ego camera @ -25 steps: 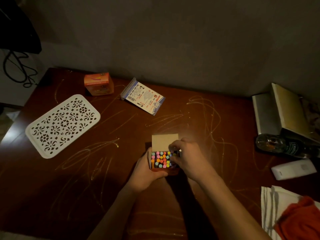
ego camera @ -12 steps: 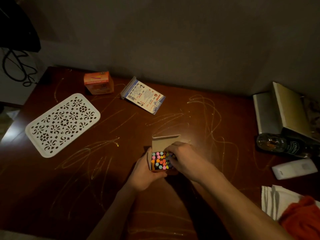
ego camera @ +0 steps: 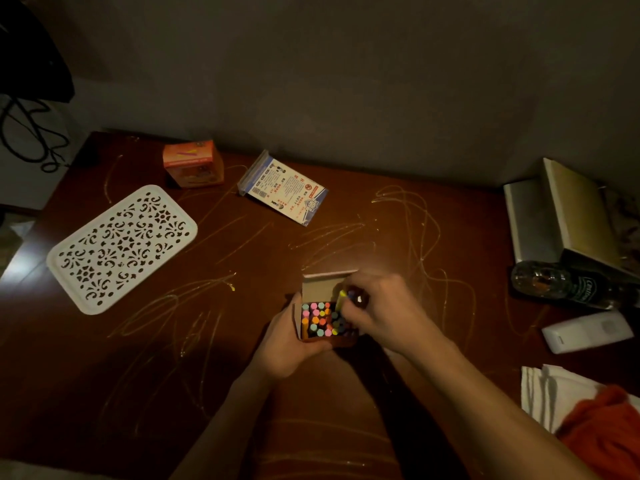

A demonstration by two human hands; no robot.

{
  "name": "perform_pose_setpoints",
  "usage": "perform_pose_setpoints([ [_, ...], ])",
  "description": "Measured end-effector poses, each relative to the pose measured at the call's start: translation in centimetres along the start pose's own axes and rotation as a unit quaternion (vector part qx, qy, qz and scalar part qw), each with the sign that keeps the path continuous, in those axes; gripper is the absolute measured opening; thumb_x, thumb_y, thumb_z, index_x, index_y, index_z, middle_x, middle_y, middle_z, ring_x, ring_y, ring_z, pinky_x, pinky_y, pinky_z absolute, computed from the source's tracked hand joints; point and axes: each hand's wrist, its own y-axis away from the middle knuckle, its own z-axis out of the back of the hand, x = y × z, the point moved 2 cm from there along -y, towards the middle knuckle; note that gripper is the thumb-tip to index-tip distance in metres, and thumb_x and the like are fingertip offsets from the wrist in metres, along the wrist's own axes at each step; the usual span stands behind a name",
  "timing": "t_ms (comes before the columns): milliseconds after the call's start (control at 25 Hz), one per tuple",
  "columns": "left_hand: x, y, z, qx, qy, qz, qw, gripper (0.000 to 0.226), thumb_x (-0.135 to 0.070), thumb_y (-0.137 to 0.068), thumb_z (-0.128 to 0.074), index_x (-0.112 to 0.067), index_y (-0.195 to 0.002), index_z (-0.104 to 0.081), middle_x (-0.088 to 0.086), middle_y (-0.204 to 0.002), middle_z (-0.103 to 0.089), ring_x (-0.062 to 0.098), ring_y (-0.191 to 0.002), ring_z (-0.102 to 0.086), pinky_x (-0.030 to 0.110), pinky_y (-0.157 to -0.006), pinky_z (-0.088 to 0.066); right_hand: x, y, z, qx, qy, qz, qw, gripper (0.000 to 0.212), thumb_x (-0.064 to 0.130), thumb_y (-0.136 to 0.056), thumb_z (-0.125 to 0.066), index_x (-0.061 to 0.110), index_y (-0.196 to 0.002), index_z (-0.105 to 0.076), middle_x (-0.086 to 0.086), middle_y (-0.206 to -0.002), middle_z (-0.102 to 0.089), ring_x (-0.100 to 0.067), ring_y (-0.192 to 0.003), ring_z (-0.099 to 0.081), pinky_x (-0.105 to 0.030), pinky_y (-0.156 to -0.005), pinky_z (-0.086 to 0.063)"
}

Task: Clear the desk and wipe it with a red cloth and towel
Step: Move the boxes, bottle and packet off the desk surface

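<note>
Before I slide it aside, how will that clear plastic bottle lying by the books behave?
The clear plastic bottle with a dark label lies on its side on the brown wooden desk, so a push will probably roll it. It looks mostly empty, so likely light. Its smooth wall may slip in a loose hand.

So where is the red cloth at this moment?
In the head view, the red cloth lies at the desk's near right corner, on the white towel, below the white remote.
</note>
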Motion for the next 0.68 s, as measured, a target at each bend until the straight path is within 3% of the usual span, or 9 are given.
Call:
perform_pose_setpoints([
  [120,0.1,0.2,0.0,-0.016,-0.020,0.013,1.000,0.074,-0.022,-0.063,-0.090,-0.046,-0.115,-0.043,-0.021,-0.119,-0.058,-0.006,-0.115,-0.052,0.031,-0.102,-0.045,-0.6,1.1,2.0,-0.079,-0.053,-0.061,0.994,0.025,0.038,-0.081,-0.058,0.016,-0.088,-0.068,0.011,-0.083,-0.061,-0.005,-0.077,-0.057,-0.026,-0.061,-0.052],
  [240,0.4,0.2,-0.1,-0.013,-0.029,0.014,0.999,0.083,-0.027,-0.062,-0.090,-0.042,-0.128,-0.041,-0.018,-0.124,-0.057,0.000,-0.120,-0.052,0.037,-0.105,-0.046,-0.4,2.5,2.1,-0.103,-0.061,-0.064,0.991,0.016,0.034,-0.082,-0.061,0.021,-0.089,-0.068,0.019,-0.081,-0.057,0.000,-0.079,-0.056,-0.022,-0.060,-0.051],
  [440,0.8,0.4,-0.2,-0.001,-0.033,-0.007,0.999,0.112,-0.037,-0.061,-0.088,-0.069,-0.135,-0.012,-0.020,-0.137,-0.050,0.001,-0.131,-0.045,0.035,-0.109,-0.038,0.5,4.3,2.1,-0.129,-0.050,-0.039,0.990,0.007,0.021,-0.083,-0.071,0.018,-0.088,-0.069,0.017,-0.082,-0.057,0.000,-0.075,-0.056,-0.019,-0.058,-0.048],
  [560,0.9,0.6,-0.3,-0.013,-0.029,-0.004,0.999,0.107,-0.039,-0.061,-0.087,-0.068,-0.135,-0.015,-0.019,-0.137,-0.051,0.001,-0.130,-0.045,0.041,-0.110,-0.041,0.4,5.4,2.6,-0.184,-0.067,-0.065,0.979,0.007,0.018,-0.082,-0.073,0.020,-0.088,-0.068,0.020,-0.081,-0.057,-0.003,-0.077,-0.059,-0.024,-0.060,-0.050],
  [680,1.0,0.6,-0.2,-0.014,-0.017,-0.006,1.000,0.098,-0.030,-0.064,-0.088,-0.056,-0.136,-0.026,-0.018,-0.132,-0.055,-0.004,-0.125,-0.049,0.040,-0.108,-0.044,0.5,6.1,2.7,-0.221,-0.113,-0.102,0.963,0.007,0.016,-0.082,-0.074,0.020,-0.084,-0.070,0.017,-0.079,-0.061,-0.008,-0.073,-0.061,-0.029,-0.057,-0.051],
])
